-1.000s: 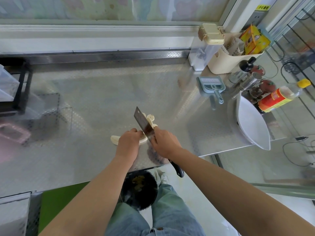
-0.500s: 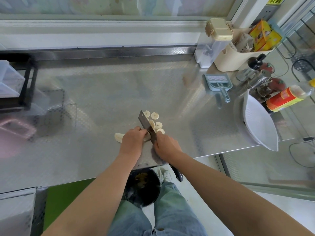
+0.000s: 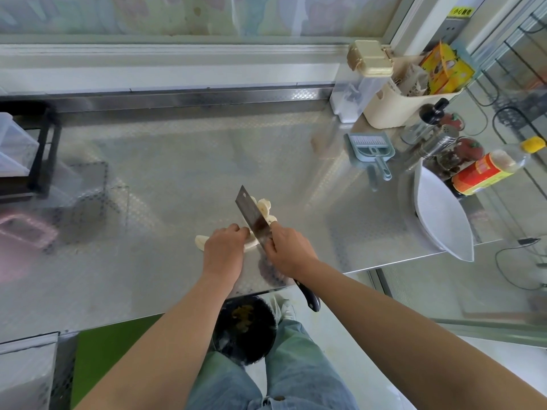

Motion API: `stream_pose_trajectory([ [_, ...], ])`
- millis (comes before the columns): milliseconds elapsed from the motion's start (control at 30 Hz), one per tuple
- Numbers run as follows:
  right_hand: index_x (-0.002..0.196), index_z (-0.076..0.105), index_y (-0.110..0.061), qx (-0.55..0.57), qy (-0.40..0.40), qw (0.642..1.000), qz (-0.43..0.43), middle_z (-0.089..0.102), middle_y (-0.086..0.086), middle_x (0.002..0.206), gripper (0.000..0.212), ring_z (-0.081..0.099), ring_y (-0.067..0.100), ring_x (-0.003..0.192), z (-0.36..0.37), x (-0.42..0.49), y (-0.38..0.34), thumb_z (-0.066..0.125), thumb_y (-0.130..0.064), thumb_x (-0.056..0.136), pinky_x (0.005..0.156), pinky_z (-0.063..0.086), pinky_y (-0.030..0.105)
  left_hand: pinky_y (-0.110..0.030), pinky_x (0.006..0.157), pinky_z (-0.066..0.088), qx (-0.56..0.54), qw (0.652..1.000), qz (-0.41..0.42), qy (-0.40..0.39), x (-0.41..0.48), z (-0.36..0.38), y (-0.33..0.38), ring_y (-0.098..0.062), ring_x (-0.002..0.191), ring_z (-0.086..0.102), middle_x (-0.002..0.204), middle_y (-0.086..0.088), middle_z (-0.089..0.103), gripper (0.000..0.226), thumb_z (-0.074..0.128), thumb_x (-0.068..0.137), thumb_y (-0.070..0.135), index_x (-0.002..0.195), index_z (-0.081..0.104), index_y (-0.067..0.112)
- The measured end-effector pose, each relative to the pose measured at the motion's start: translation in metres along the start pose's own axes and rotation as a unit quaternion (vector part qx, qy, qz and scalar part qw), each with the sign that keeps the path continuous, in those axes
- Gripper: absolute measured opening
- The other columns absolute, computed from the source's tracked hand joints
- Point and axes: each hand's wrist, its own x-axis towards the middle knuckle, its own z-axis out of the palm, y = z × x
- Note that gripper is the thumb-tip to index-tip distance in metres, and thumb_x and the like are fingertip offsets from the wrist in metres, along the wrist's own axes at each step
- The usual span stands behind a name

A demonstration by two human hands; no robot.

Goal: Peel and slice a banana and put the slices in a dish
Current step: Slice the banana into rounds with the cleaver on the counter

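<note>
Head view. One peeled banana (image 3: 201, 241) on counter (image 3: 148, 179), near front edge, held down by left hand (image 3: 223, 250), fingers curled over it. One knife (image 3: 251, 213) gripped in right hand (image 3: 288, 250), edge down at banana's cut end. About three slices (image 3: 264, 206) just behind blade, partly hidden. One white dish (image 3: 441, 214) well apart, far right.

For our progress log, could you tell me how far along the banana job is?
Done: the banana is peeled and a few slices lie on the counter beyond the cleaver. In hand: the left hand holds the uncut piece; the right hand grips the cleaver against it. Left: slicing the rest and moving the slices into the white dish, which looks empty.
</note>
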Motion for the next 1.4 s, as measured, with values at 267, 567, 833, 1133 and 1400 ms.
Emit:
stream_pose_trajectory([
  [267, 0.087, 0.04, -0.012, -0.006, -0.014, 1.0, 0.004, 0.041, -0.001, 0.068, 0.019, 0.046, 0.024, 0.065, 0.001, 0.002, -0.002, 0.039, -0.027, 0.099, 0.058, 0.032, 0.035, -0.028, 0.048, 0.031, -0.007, 1.0, -0.009, -0.007, 0.0, 0.002, 0.0, -0.025, 0.064, 0.057, 0.073, -0.004, 0.061, 0.019, 0.073, 0.068, 0.002, 0.079, 0.068, 0.016],
  [567, 0.089, 0.039, -0.012, -0.002, -0.036, 0.999, 0.026, 0.044, 0.002, 0.072, 0.018, 0.049, 0.027, 0.069, 0.013, 0.006, -0.005, 0.037, -0.026, 0.099, 0.06, 0.032, 0.033, -0.029, 0.055, 0.032, -0.039, 0.999, -0.007, 0.008, 0.0, 0.003, -0.003, -0.024, 0.073, 0.057, 0.082, -0.005, 0.063, 0.016, 0.065, 0.078, 0.002, 0.088, 0.069, 0.014],
  [833, 0.094, 0.04, -0.013, -0.006, -0.045, 0.999, 0.027, 0.049, 0.005, 0.079, 0.012, 0.052, 0.028, 0.073, 0.016, 0.003, -0.004, 0.037, -0.024, 0.098, 0.063, 0.036, 0.036, -0.027, 0.062, 0.038, -0.054, 0.999, -0.008, 0.006, 0.0, 0.002, -0.004, -0.02, 0.081, 0.057, 0.09, -0.002, 0.063, 0.015, 0.061, 0.085, 0.009, 0.096, 0.068, 0.017],
  [1133, 0.087, 0.038, -0.012, 0.007, -0.003, 1.0, -0.003, 0.038, -0.004, 0.065, 0.018, 0.044, 0.024, 0.063, 0.001, -0.001, -0.003, 0.039, -0.026, 0.098, 0.058, 0.031, 0.034, -0.031, 0.059, 0.037, -0.041, 0.999, -0.004, -0.005, 0.002, 0.005, -0.006, -0.024, 0.077, 0.058, 0.086, -0.005, 0.062, 0.019, 0.061, 0.08, 0.003, 0.093, 0.069, 0.015],
  [1400, 0.085, 0.037, -0.012, 0.019, 0.004, 1.0, -0.004, 0.038, -0.002, 0.065, 0.018, 0.044, 0.025, 0.063, 0.0, -0.005, -0.003, 0.04, -0.024, 0.098, 0.057, 0.031, 0.035, -0.032, 0.059, 0.036, -0.046, 0.999, -0.001, -0.007, 0.003, 0.006, -0.006, -0.027, 0.076, 0.058, 0.085, -0.007, 0.062, 0.023, 0.06, 0.077, -0.002, 0.094, 0.069, 0.012],
])
